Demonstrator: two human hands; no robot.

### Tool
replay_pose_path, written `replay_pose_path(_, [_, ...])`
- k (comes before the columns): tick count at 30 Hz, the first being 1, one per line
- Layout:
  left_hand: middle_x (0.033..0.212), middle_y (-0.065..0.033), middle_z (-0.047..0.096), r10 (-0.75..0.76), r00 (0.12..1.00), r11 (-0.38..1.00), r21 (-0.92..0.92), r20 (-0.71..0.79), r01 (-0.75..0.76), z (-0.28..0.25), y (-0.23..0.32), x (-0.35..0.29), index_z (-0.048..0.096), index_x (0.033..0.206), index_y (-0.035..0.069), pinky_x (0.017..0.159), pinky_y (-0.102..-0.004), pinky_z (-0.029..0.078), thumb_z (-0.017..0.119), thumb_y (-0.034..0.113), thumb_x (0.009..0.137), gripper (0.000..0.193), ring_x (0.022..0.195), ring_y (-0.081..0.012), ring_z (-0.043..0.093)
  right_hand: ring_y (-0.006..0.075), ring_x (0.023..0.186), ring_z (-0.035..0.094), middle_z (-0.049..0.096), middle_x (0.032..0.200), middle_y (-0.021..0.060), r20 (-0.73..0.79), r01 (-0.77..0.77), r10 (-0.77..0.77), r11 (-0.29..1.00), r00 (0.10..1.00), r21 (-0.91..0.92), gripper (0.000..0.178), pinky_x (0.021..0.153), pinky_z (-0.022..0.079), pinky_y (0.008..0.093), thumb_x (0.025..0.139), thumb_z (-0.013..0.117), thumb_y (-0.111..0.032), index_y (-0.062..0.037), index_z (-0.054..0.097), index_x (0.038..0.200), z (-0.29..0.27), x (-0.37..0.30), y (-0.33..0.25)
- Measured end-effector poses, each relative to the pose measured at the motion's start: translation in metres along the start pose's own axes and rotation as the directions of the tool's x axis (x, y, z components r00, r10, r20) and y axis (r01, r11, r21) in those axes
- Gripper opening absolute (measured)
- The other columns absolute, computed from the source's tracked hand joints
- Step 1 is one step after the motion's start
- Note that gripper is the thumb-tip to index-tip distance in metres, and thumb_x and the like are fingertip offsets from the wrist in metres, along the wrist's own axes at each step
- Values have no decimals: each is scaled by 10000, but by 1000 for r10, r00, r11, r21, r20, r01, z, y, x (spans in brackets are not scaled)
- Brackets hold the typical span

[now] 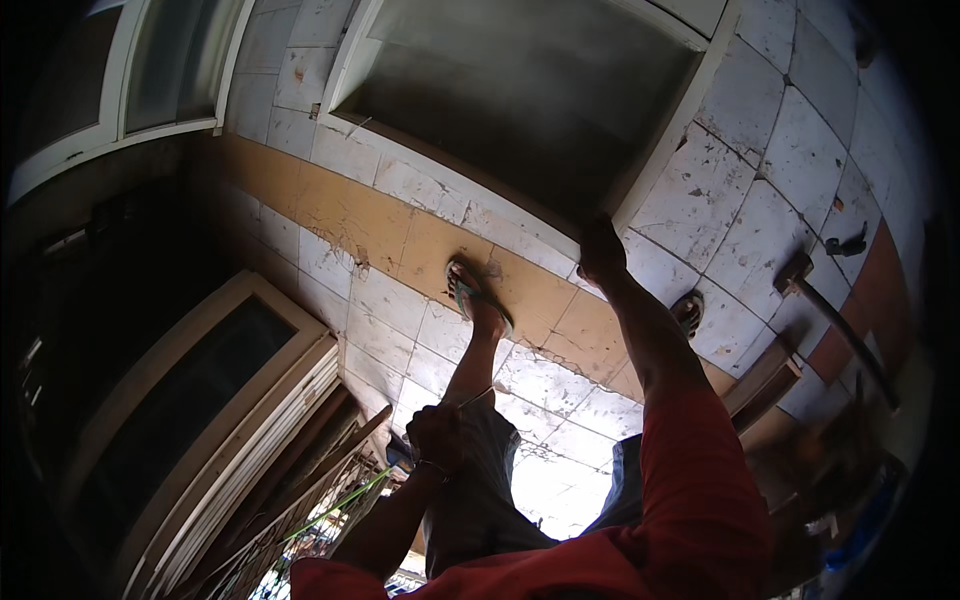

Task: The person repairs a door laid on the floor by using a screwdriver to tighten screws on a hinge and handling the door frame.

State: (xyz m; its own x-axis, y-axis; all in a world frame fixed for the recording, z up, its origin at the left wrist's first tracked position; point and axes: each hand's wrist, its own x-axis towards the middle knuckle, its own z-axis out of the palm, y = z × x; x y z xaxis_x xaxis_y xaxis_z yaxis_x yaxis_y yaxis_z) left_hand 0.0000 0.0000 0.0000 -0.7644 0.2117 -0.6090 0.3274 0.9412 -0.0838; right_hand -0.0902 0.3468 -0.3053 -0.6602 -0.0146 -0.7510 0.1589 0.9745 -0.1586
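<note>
A white-framed glass panel (520, 90) lies in front of me on the tiled floor, its near corner toward my right. At that corner my right hand (603, 255) is closed round the white frame (545, 232). My left hand (435, 438) is a fist by my left knee, apart from the panel. Out of it sticks the thin, shiny shaft of a tool (477, 397), perhaps a screwdriver; the fist hides its handle.
Right of me a hammer (795, 272) rests on the tiles, near a dark small piece (848, 243). Wooden frames (250, 400) lean stacked at the left. Another white-framed window (170, 70) stands at the upper left. My sandalled foot (470, 290) is on the yellow tile strip.
</note>
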Motion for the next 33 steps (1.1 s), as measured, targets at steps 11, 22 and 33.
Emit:
replay_pose_path(11, [741, -111, 576, 3, 998, 990, 142, -65, 7, 3, 11, -5, 604, 803, 108, 623, -469, 416, 529, 351, 911, 276, 731, -319, 568, 282, 1371, 350, 452, 1399, 214, -337, 17, -84, 980, 938, -197, 583, 1208, 89, 423, 773, 561, -118, 67, 462, 1316, 59, -117, 159])
replay_pose_path(22, [838, -127, 643, 32, 988, 995, 91, 154, -46, -58, 17, 19, 647, 913, 155, 727, -474, 529, 556, 394, 860, 261, 867, -336, 639, 351, 1015, 629, 664, 1060, 178, 104, -581, 625, 634, 774, 510, 522, 884, 470, 515, 822, 537, -516, -54, 683, 1015, 32, -321, 168])
replay_pose_path(33, [875, -137, 666, 188, 862, 859, -346, -470, -377, -194, 170, 71, 681, 973, 92, 770, -442, 456, 639, 249, 836, 213, 838, -330, 580, 285, 797, 695, 710, 802, 166, 289, -439, 792, -30, 537, 898, 369, 764, 522, 395, 748, 729, -409, -47, 739, 819, 82, -615, 236])
